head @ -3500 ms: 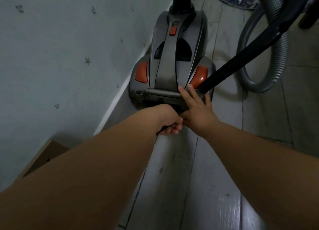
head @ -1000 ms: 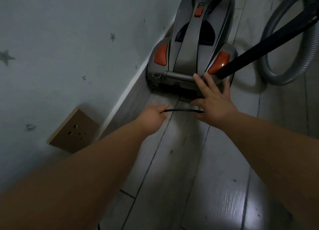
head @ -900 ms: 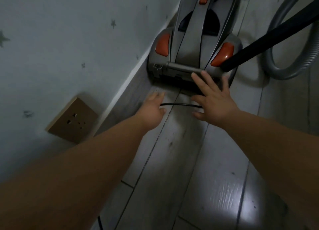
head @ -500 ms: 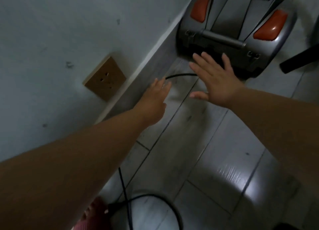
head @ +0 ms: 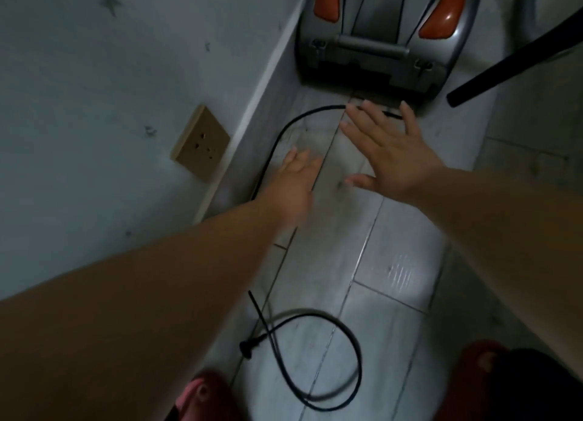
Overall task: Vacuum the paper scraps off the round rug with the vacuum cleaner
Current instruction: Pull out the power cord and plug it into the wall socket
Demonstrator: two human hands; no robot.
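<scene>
The grey vacuum cleaner (head: pixel 372 54) with orange side panels stands against the wall at the top. Its black power cord (head: pixel 277 143) runs out from the rear, curves along the skirting, passes under my left arm and loops on the floor, ending in a plug (head: pixel 247 348). My left hand (head: pixel 291 180) hovers blurred over the floor beside the cord with straight fingers, holding nothing. My right hand (head: pixel 392 155) is spread flat just behind the vacuum, over the cord. The black wand (head: pixel 504 70) slants in from the right. The rug is out of view.
A brown wall socket (head: pixel 200 143) sits low on the pale star-patterned wall at left. The grey hose (head: pixel 527 0) shows at the top right. My red slippers (head: pixel 202 398) stand on the grey floor tiles (head: pixel 388 310) at the bottom edge.
My left hand let go of the cord it was pulling out and both hands opened and drew back from the vacuum. The view tilted down, showing the cord looped on the floor.
</scene>
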